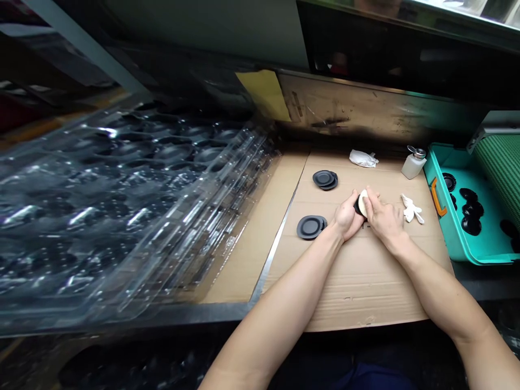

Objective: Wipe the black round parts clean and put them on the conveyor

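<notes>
- Cupping the black part over the cardboard, the left hand grips it; the right hand holds a pale pad against it.
- Probably light, stiff, scratchable — best held by its rim.
- Cardboard covers the counter — clear trays left, teal bin right, dark panel behind.

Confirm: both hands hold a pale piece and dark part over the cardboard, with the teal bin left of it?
No, the teal bin is right of the cardboard, per the head view. Rest stands: left hand and right hand hold the pale piece and dark part over it.
</notes>
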### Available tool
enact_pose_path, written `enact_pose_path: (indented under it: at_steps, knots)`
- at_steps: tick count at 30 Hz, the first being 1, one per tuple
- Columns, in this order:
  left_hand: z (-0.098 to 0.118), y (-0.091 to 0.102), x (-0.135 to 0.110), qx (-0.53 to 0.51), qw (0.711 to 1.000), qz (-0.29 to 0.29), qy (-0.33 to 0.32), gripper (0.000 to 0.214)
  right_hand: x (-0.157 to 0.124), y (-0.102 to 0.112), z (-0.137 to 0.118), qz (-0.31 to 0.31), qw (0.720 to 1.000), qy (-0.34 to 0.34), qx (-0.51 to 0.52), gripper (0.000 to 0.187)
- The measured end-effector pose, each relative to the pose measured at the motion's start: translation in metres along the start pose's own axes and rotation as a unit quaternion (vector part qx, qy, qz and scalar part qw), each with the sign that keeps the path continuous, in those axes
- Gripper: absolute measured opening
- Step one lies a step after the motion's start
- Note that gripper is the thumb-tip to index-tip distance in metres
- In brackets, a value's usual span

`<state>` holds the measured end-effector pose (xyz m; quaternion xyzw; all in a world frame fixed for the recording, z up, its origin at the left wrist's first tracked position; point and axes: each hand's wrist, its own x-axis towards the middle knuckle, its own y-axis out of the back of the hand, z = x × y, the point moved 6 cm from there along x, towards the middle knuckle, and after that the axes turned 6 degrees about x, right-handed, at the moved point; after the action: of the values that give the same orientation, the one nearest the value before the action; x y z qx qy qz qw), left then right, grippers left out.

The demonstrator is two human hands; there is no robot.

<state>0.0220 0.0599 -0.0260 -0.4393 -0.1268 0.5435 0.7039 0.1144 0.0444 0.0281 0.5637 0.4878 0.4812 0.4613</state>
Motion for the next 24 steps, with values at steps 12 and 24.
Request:
enact_pose_path:
  at_steps: [12, 24]
  knots:
    - [-0.004, 0.006, 0.005, 0.056, 0.998, 0.014, -0.032, 0.039, 0.001, 0.0, 0.012, 0.045, 0.994, -0.031, 0.097, 0.052]
    - [-0.003, 0.004, 0.003, 0.017, 0.999, 0.018, -0.035, 0.043, 0.002, -0.005, 0.007, 0.038, 0.995, -0.024, 0.094, 0.054]
